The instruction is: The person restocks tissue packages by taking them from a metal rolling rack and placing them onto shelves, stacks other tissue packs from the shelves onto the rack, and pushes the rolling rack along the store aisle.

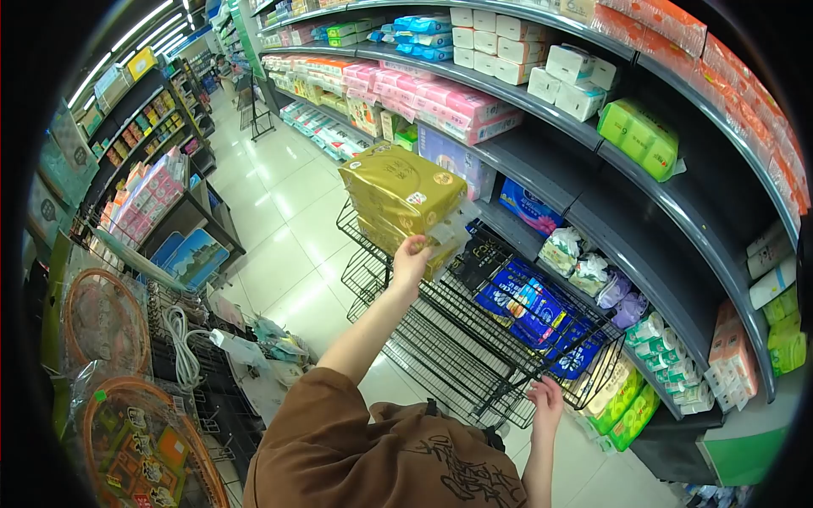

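Observation:
A gold plastic-wrapped pack (406, 190), apparently of paper tissue, rests at the left end of a black wire shopping cart (440, 326). My left hand (410, 261) is at its near side, the fingers bent and pinched against the wrapper. Close to the cart's near right edge is my right hand (544, 400), its fingers loosely apart and nothing visible in them; whether it touches the wire rim I cannot tell. Blue packs (542, 315) show beyond the cart's wires, beside the low shelf.
Curved dark shelves (627, 199) run along the right, with pink packs (423, 97), white packs (500, 42) and a green pack (639, 140). Wrapped round orange-rimmed items (106, 317) hang at the left. A tiled aisle floor (279, 195) stretches away, with a display stand (207, 212) beside it.

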Action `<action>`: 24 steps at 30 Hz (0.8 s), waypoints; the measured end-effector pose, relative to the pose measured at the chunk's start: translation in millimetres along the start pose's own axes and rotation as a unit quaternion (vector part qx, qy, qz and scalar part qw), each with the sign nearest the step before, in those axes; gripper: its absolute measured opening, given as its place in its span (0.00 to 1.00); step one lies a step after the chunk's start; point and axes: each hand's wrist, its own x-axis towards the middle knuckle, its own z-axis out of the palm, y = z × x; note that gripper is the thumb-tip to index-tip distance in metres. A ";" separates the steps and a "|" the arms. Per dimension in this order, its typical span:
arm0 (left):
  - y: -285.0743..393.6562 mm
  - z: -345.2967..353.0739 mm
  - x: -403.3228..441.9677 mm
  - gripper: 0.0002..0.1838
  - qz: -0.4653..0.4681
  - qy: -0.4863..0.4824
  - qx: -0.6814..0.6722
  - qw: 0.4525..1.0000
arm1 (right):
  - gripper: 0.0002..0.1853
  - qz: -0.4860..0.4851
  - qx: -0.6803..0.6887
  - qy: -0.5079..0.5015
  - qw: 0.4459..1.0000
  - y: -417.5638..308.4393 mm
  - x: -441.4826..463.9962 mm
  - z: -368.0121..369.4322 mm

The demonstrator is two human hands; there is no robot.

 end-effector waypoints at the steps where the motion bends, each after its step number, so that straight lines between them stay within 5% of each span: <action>1: -1.9 -1.1 -13.9 0.15 0.025 -0.006 0.003 1.000 | 0.15 0.008 0.009 -0.028 1.000 -12.5 6.1 14.1; 5: -10.6 -0.4 -63.8 0.08 0.087 -0.001 0.037 0.996 | 0.18 0.074 0.105 -0.131 0.983 -63.2 27.5 78.8; 11: -32.5 11.7 -151.9 0.08 0.188 0.035 0.108 0.976 | 0.34 0.259 0.354 -0.269 0.857 -61.4 73.9 152.7; 15: -46.1 13.2 -200.5 0.05 0.133 -0.033 0.054 0.989 | 0.41 0.247 0.400 -0.332 0.818 -67.1 73.1 172.6; 18: -50.8 3.0 -203.6 0.09 0.123 -0.099 0.120 0.980 | 0.43 0.244 0.347 -0.302 0.854 -67.7 64.9 170.2; 21: -108.6 -19.3 -183.8 0.19 0.139 0.024 -0.027 0.990 | 0.42 0.249 0.331 -0.302 0.858 -59.5 63.8 170.8; 24: -44.0 -38.6 -149.9 0.32 -0.050 0.073 -0.201 0.975 | 0.42 0.223 0.308 -0.296 0.876 -43.3 69.9 172.1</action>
